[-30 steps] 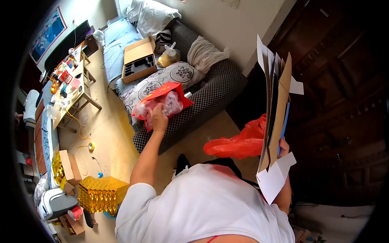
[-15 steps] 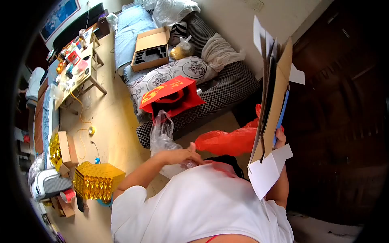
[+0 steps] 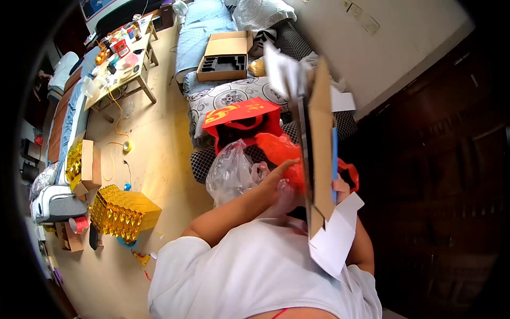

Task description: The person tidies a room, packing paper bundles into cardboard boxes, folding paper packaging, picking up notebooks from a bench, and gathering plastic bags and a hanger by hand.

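Observation:
My right hand (image 3: 341,187) is closed around an upright stack of flattened cardboard (image 3: 320,133), with white flaps and a blue panel on its far side. A red plastic bag (image 3: 276,149) hangs behind the stack, partly hidden by it. My left hand (image 3: 280,178) is close to the red plastic, thumb side up, with a crumpled clear plastic bag (image 3: 228,170) bunched at it; most of its fingers are hidden. Just beyond, a red paper carrier bag (image 3: 241,114) lies tipped on the sofa, its mouth facing me.
An opened cardboard box (image 3: 223,66) with black inserts rests on the sofa. Dark wooden cabinets (image 3: 425,175) stand at right. On the floor at left are a gold foil-covered box (image 3: 127,212), a tape roll (image 3: 127,146) and a cable. A cluttered table (image 3: 125,77) stands farther back.
My left hand has moved forward and right, away from my body, toward the red plastic, with the clear bag shifting along. The cardboard stack has shifted left in view, still in my right hand.

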Motion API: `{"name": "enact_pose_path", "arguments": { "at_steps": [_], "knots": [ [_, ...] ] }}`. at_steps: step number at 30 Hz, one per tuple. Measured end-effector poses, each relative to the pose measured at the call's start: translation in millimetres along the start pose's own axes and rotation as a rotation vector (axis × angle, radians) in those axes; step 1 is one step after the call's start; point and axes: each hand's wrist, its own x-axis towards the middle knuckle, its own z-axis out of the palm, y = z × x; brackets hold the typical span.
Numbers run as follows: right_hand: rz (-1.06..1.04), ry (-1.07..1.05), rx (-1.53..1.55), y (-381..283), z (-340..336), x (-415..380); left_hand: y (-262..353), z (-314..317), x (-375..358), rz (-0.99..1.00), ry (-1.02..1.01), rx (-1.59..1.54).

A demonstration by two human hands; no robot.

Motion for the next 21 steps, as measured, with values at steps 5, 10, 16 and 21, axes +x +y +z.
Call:
{"name": "enact_pose_path", "arguments": {
  "at_steps": [5, 10, 16, 21],
  "knots": [
    [0.034, 0.053, -0.005, 0.2, -15.6, -10.8, 43.0, -61.2, 30.0, 0.094, -0.203, -0.016],
    [-0.338, 0.257, -0.064, -17.7, -64.5, -41.3, 102.8, -64.3, 13.0, 0.734, 0.362, -0.001],
    [-0.594, 0.406, 0.054, -30.5, -69.6, -83.0, 204.9, -133.0, 62.8, 0.838, 0.342, 0.038],
    [-0.630, 0.395, 0.086, -31.7, -78.1, -115.2, 228.9, -135.1, 82.8, 0.840, 0.580, 0.499]
  ]
}}
